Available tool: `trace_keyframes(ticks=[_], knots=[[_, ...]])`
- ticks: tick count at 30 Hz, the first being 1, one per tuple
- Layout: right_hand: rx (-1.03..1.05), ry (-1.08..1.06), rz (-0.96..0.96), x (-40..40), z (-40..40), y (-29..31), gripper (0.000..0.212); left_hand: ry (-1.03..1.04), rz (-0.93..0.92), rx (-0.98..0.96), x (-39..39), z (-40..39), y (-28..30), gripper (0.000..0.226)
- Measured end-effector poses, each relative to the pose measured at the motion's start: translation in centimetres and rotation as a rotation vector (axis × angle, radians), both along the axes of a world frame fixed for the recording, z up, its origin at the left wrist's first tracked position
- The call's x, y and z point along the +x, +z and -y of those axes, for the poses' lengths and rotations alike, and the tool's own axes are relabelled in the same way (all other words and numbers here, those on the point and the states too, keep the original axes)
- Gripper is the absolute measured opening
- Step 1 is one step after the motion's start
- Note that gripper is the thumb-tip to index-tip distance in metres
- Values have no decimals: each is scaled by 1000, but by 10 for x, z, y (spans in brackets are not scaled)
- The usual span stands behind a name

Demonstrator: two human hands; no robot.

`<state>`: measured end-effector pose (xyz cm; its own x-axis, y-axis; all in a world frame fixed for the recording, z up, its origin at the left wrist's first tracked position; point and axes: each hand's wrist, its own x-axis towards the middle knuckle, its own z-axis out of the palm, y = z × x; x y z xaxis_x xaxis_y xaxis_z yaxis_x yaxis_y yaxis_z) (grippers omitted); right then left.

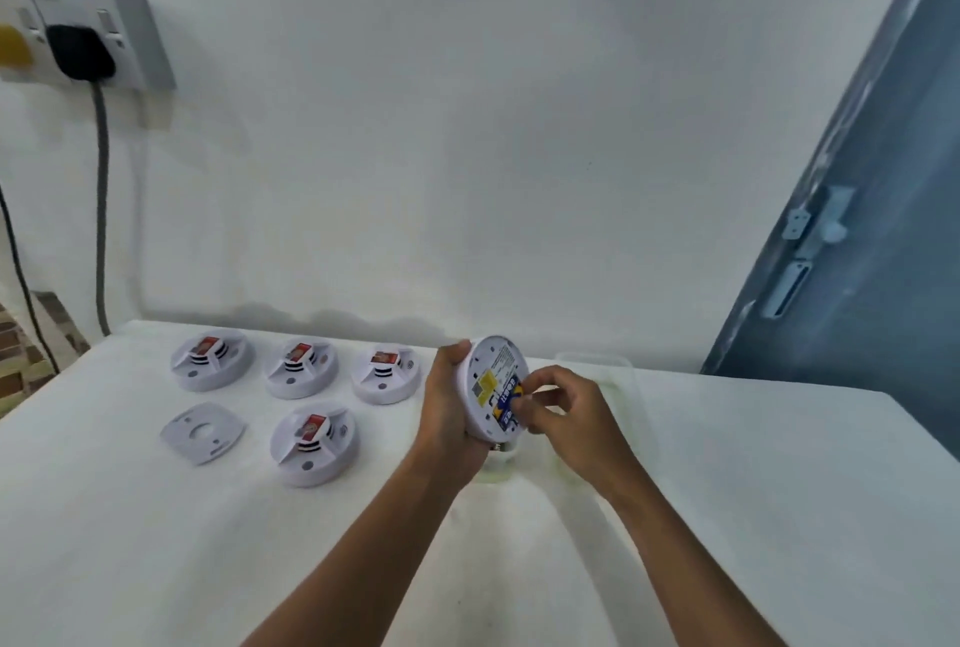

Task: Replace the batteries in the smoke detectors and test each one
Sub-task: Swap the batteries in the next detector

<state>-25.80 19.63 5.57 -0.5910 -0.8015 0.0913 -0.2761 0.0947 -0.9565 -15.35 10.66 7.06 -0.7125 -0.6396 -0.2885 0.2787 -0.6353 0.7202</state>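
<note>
left grip (pixel 451 405) curled, right grip (pixel 563 415) pinching

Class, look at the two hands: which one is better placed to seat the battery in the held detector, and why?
Right hand: it probably should, its fingertips already pinch the blue battery. The left hand grips the smoke detector.

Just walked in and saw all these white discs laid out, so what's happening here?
A person is changing smoke detector batteries. The left hand holds one detector tilted, back side showing, above the white table. The right hand pinches a blue and yellow battery at its back. Four more detectors lie on the table to the left, beside a loose mounting plate. A clear container sits behind the hands.
</note>
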Motion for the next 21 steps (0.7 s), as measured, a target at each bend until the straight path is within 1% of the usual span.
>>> trace_keyframes(ticks=[4,10,12,15,17,18,19,21], knots=[[-4,6,105,-23,-17,-1,13,-3,29,27,-25,-17,-1,47],[-7,-3,193,-43,-26,1,17,-26,46,41,-44,-22,-3,48],[-13,-43,139,-42,-26,0,18,-31,41,34,-47,-22,-6,47],[-15,-200,-1,-42,-21,-2,18,-39,48,23,-54,-23,-6,48],[-29,-243,13,-41,-18,-2,14,-37,54,21,-59,-23,-6,50],[-43,-258,54,-41,-16,-1,12,-29,65,18,-61,-22,-7,51],[-68,-281,137,-42,-16,-1,12,-27,69,24,-63,-21,-9,53],[-157,-322,385,-48,-15,1,15,-17,74,27,-65,-17,-13,55]])
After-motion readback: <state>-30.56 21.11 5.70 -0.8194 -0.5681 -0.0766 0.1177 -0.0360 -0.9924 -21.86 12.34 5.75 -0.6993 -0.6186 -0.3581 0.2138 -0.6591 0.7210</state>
